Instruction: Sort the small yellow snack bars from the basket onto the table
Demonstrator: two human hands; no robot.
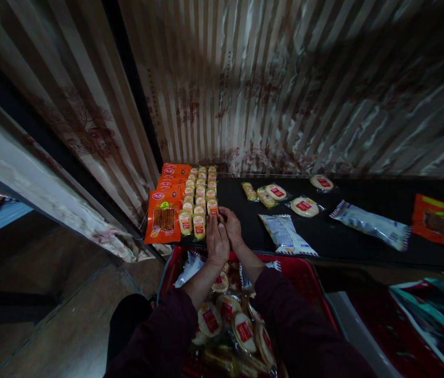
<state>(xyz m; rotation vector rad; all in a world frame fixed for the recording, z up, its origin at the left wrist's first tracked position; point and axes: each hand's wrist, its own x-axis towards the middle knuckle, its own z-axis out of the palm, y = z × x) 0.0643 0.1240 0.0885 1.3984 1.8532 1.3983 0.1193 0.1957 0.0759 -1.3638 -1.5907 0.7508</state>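
1. Right now, both hands are at the front of the small yellow packets (199, 226), lined up in columns on the black shelf (241, 228); it looks like the squaring-up step, on the right-hand column.
2. Left hand (218, 240) and right hand (232, 226) touch, the left's fingers (211, 224) close together, the right's bent in beside them; whether they pinch a packet, I cannot tell.
3. The next move, I'd judge, calls for a light touch, keeping that column straight against its neighbour.
4. Below the shelf edge, the red basket (298, 266) carries wrapped round biscuits (243, 332) with red labels, plus white-and-blue packs (189, 269), partly hidden by the forearms.
5. Over at lower right, a second red container (379, 317) sits beside teal packaging (438, 307), too dim to read further.
6. Left of the columns, orange bags (164, 215) overlap in a row.
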